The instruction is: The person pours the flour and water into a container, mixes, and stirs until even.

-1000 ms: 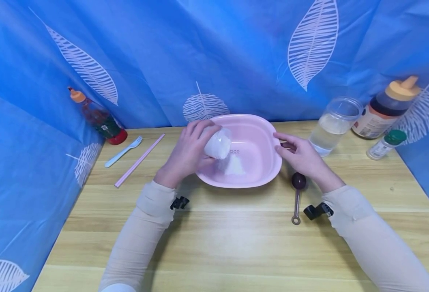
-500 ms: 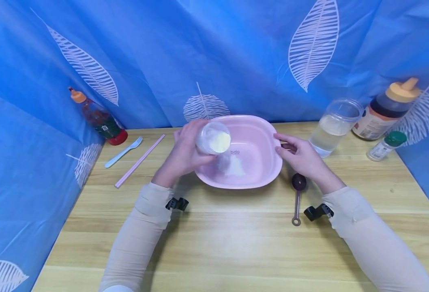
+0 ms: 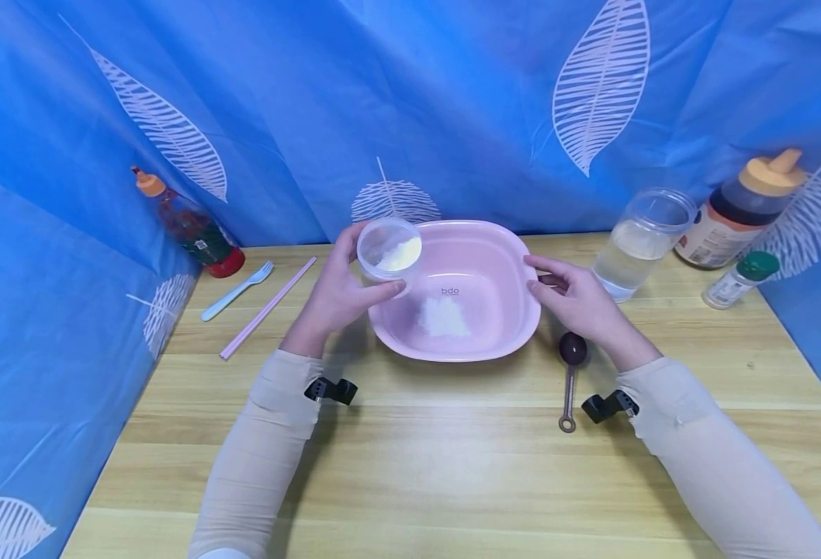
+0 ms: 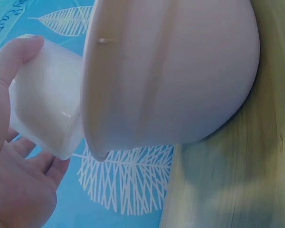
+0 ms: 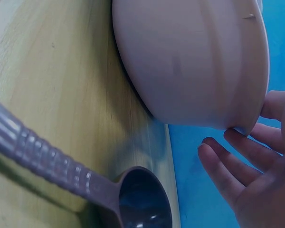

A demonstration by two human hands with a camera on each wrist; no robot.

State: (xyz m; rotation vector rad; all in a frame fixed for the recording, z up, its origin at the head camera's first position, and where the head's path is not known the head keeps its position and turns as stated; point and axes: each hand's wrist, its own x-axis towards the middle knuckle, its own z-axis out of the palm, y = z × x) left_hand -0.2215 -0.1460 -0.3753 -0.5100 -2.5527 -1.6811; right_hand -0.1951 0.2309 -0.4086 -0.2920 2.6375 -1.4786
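My left hand (image 3: 337, 299) grips a clear plastic cup (image 3: 377, 242) by its side, thumb toward me. White powder (image 3: 400, 254) lies inside that cup, which leans slightly over the left rim of a pink basin (image 3: 497, 310). On the basin's floor is a small heap of white powder (image 3: 444, 317). In the left wrist view, the cup (image 4: 47, 90) is between thumb and fingers beside the basin wall (image 4: 180, 71). My right hand (image 3: 578, 299) pinches the basin's right rim; in the right wrist view the thumb and forefinger meet at the edge, other fingers below.
A brown measuring spoon (image 3: 573, 349) lies right of the basin. Behind it stand a jar of clear liquid (image 3: 627, 252), a dark sauce bottle (image 3: 739, 206) and a green-capped shaker (image 3: 740, 279). At left are a red sauce bottle (image 3: 187, 221), a blue fork (image 3: 236, 291) and pink chopsticks (image 3: 267, 307).
The left hand has turned the cup from tipped over the basin to nearly upright and drawn it left toward the rim. The right hand has stayed at the basin's edge.
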